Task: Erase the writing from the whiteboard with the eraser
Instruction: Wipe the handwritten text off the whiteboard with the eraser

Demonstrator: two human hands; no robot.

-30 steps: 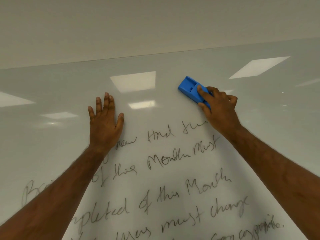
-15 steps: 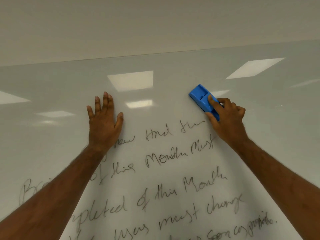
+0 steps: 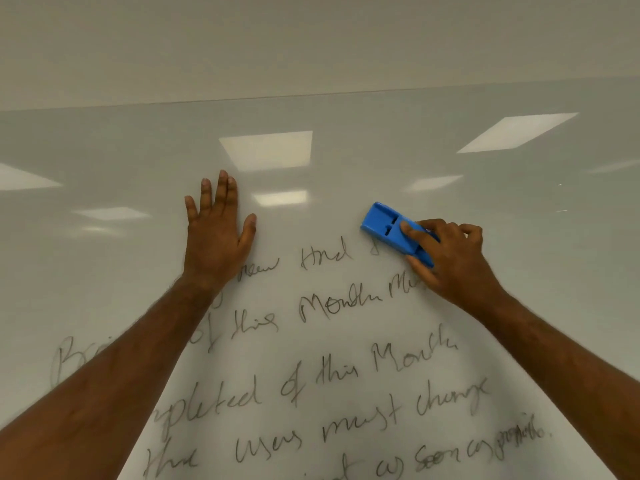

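A glossy whiteboard [image 3: 346, 161] fills the view, its upper part blank and its lower part covered with several lines of black handwriting [image 3: 332, 368]. My right hand [image 3: 453, 261] grips a blue plastic eraser [image 3: 388, 226] pressed flat on the board at the right end of the top written line, covering the word there. My left hand [image 3: 216, 233] lies flat on the board with fingers spread, left of the eraser, hiding the start of that line. My left forearm hides the beginnings of the lower lines.
The board's top edge [image 3: 311, 95] meets a plain pale wall [image 3: 311, 43] above. Reflections of ceiling lights [image 3: 268, 148] shine on the blank upper board.
My right hand has carried the eraser down and to the right onto the top line, and most of the last word there is gone. My left hand has stayed put.
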